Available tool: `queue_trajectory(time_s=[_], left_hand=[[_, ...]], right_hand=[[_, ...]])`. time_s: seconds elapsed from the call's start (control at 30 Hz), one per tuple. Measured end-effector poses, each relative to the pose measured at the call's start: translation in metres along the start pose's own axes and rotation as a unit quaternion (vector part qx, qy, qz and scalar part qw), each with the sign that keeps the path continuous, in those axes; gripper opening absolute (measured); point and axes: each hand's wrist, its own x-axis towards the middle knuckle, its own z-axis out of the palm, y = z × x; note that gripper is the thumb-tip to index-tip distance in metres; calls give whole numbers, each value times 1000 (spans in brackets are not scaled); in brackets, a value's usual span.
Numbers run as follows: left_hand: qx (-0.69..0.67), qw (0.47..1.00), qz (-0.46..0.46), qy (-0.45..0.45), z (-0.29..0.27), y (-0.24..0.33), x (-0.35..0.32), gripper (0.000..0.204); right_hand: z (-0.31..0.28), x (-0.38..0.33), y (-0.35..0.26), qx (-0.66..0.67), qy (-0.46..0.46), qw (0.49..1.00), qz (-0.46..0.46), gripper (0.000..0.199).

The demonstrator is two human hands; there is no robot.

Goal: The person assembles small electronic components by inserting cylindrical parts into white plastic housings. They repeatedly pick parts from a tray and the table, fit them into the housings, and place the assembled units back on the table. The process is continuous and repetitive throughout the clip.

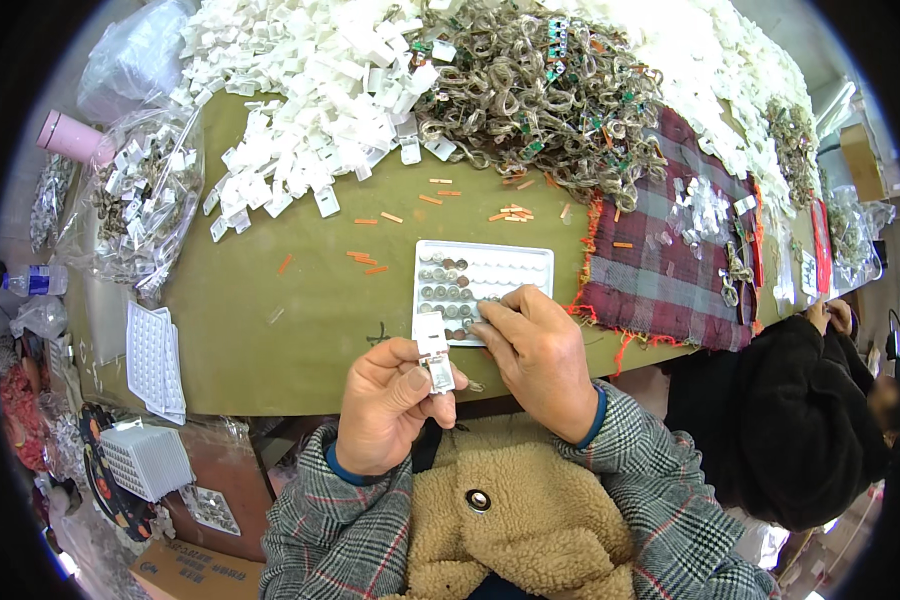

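Note:
My left hand pinches a small white plastic casing upright between thumb and fingers. The casing has an opened, partly clear lower section. My right hand reaches over the near right part of a white tray with rows of round pockets. Its thumb and fingertips close together at the small round metal discs, which fill pockets on the tray's left side. Whatever those fingertips pinch is hidden. A thin wire trails beside the casing, near my left fingers.
White casings heap at the far left, beside tangled wired parts. Orange strips lie scattered on the green tabletop. A plaid cloth lies right; stacked trays lie left. Another person in black sits at right.

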Motion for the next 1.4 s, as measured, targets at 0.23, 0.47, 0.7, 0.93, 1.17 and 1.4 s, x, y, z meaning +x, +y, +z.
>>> queue_trajectory(time_s=[0.23,0.47,0.7,0.93,1.17,1.4], left_hand=[[26,1000,3,4,-2,-1,-4,29],[14,1000,8,2,-5,2,-7,28],[-10,1000,10,11,-6,3,-7,24],[-9,1000,5,15,-6,3,-5,23],[-9,1000,9,15,6,-5,-12,22],[56,998,13,8,29,-31,-24,24]], right_hand=[[-3,-3,0,27,-5,999,34,16],[-8,1,-3,-23,-29,999,17,16],[-2,15,-3,-15,-36,996,-83,27],[-1,13,2,-70,-89,988,-107,32],[-14,12,-9,-22,-66,995,-77,26],[-40,-43,-42,142,11,988,-63,20]])
